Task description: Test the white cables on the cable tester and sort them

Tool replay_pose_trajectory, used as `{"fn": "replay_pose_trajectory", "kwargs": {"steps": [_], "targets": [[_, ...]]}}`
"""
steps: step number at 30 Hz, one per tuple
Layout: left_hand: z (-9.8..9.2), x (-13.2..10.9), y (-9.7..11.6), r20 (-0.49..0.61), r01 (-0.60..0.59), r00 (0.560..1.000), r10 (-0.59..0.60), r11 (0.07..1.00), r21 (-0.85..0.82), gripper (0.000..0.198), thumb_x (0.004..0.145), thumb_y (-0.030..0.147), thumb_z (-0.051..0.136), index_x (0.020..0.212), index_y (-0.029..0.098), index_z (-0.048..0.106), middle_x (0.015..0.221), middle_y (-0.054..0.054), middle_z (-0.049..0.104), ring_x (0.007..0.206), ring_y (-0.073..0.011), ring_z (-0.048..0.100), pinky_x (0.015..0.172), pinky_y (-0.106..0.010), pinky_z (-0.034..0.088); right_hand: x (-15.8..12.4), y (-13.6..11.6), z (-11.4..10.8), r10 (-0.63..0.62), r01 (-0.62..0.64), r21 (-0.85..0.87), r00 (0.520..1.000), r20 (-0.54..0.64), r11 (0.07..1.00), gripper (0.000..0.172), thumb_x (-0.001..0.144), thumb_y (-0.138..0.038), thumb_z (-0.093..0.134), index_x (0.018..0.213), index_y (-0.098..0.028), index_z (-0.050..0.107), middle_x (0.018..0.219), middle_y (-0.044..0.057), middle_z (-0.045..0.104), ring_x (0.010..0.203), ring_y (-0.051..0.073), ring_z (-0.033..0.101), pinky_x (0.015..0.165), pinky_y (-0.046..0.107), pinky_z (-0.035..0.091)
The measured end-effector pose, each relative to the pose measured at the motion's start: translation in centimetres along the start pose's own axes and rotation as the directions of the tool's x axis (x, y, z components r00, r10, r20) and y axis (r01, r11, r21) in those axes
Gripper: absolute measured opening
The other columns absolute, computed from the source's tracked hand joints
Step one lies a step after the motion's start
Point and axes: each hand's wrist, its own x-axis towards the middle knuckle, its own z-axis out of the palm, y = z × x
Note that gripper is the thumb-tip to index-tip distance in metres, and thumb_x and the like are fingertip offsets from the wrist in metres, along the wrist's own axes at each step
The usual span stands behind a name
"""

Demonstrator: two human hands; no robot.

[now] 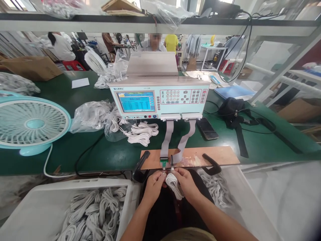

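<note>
My left hand (pixel 155 184) pinches a plug (pixel 164 169) at the green board (pixel 164 164). Just right, my right hand (pixel 186 183) grips a coiled white cable (pixel 174 186).

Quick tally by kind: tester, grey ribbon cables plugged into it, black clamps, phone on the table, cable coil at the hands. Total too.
Tester: 1
Grey ribbon cables: 2
Black clamps: 2
Phone: 1
White cable coil: 1
Total: 7
</note>
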Motion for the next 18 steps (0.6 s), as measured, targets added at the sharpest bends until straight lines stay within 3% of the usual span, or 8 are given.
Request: {"fn": "replay_pose_trajectory", "kwargs": {"steps": [7, 14, 18], "targets": [[1.0, 0.3, -2.0, -0.126, -0.032, 0.992, 0.025, 0.998, -0.053, 0.035, 0.082, 0.039, 0.047, 0.061, 0.012, 0.047, 0.061, 0.000, 0.043, 0.060, -0.0100, 0.039, 0.058, -0.020, 0.033, -0.3, -0.5, 0.0, 0.005, -0.005, -0.004, 1.000, 0.023, 1.000, 0.038, 0.066, -0.044, 0.067, 0.071, -0.009, 0.055, 0.064, 0.003, 0.054, 0.057, 0.008, 0.044, 0.057, 0.020, 0.036], [0.8, 0.3, -1.2, -0.124, -0.076, 0.990, 0.072, 0.997, -0.030, 0.034, 0.080, 0.037, 0.051, 0.059, 0.011, 0.045, 0.062, 0.000, 0.040, 0.062, -0.0096, 0.035, 0.058, -0.020, 0.030, -0.1, -0.4, -0.2, 0.006, -0.007, 0.020, 0.999, 0.053, 1.000, 0.035, 0.066, -0.043, 0.068, 0.071, -0.009, 0.057, 0.064, 0.002, 0.054, 0.060, 0.009, 0.045, 0.059, 0.020, 0.036], [1.4, 0.1, -0.9, -0.180, -0.027, 0.984, 0.003, 0.991, -0.130, 0.035, 0.079, 0.038, 0.052, 0.058, 0.011, 0.046, 0.059, 0.001, 0.040, 0.060, -0.0094, 0.035, 0.057, -0.020, 0.031, -0.2, -0.5, -0.1, 0.023, -0.024, 0.032, 0.999, 0.041, 0.999, 0.035, 0.065, -0.043, 0.069, 0.073, -0.010, 0.059, 0.065, 0.002, 0.055, 0.059, 0.009, 0.045, 0.058, 0.020, 0.036]]}}
